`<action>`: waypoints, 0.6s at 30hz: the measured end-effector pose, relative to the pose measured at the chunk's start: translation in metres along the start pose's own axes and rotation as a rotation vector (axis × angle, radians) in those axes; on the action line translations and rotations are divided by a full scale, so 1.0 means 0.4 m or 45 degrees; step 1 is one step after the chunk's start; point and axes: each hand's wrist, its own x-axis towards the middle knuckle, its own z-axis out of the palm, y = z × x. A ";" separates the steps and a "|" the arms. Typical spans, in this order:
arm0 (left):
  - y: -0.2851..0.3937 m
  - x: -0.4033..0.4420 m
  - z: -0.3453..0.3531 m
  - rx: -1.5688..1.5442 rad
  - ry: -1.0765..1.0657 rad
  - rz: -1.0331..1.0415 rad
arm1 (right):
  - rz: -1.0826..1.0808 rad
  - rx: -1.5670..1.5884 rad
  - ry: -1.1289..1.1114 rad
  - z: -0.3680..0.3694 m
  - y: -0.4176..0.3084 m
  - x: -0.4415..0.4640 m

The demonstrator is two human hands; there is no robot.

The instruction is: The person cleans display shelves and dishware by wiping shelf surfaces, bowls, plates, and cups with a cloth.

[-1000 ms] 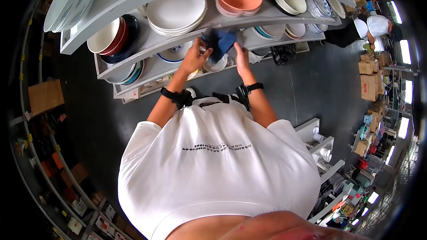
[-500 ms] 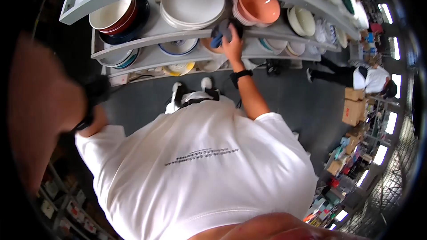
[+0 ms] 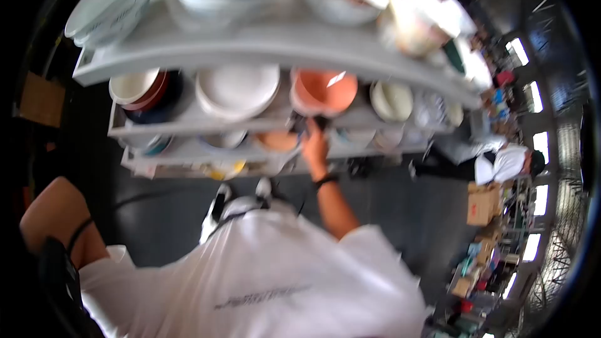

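My right hand [image 3: 315,142] is closed round a dark cloth [image 3: 307,124] at the front edge of the middle shelf [image 3: 206,129], just below the salmon-pink bowls [image 3: 324,92]. To the left of them are white plates [image 3: 239,91], then a white bowl [image 3: 133,86] stacked on red and dark blue ones. A cream bowl [image 3: 391,100] stands to the right. My left arm [image 3: 59,219] is bent and raised at the far left; its hand is not clearly visible. The frame is blurred by motion.
Pale bowls [image 3: 113,3] stand on the upper shelf [image 3: 250,53], close in front. Plates and a yellow dish [image 3: 226,169] are on the lower levels. At the right, another person [image 3: 498,164] in a white top is near cardboard boxes [image 3: 482,205].
Both hands were at the cloth a second ago; the left has since gone up and to the far left. The view has tilted, showing more of the upper shelf. My right hand keeps the cloth.
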 end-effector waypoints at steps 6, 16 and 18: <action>-0.094 0.039 0.048 -0.141 0.029 -0.069 | -0.294 -0.044 0.017 -0.043 -0.010 -0.034; -0.134 0.046 0.091 -0.267 0.035 -0.037 | -0.167 -0.096 0.077 -0.056 0.081 0.005; -0.138 0.039 0.094 -0.282 0.044 -0.031 | -0.152 -0.058 0.020 -0.011 0.037 -0.012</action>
